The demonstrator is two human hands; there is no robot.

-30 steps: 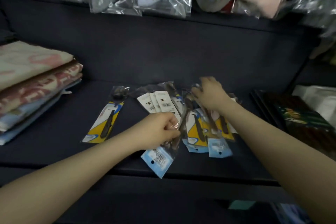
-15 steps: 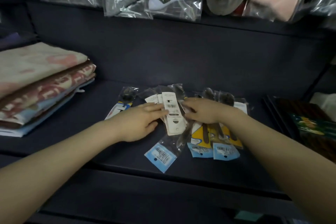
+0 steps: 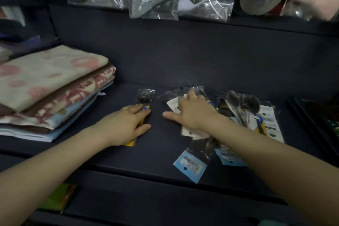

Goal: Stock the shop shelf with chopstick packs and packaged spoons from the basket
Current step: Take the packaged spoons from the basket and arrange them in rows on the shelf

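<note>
Fingers of my left hand and right hand lie flat on spoon packs, tidying; next I straighten 1 near the shelf front edge.

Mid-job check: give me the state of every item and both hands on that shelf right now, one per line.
Left hand: fingers flat, pressing the yellow spoon pack, which lies flat, apart from the rest.
Right hand: fingers spread, resting on the white-card packs.
Blue-header pack: flat, overhanging the shelf front edge.
Right spoon packs: overlapping, untidy.
Folded towels: stacked at left.
</note>
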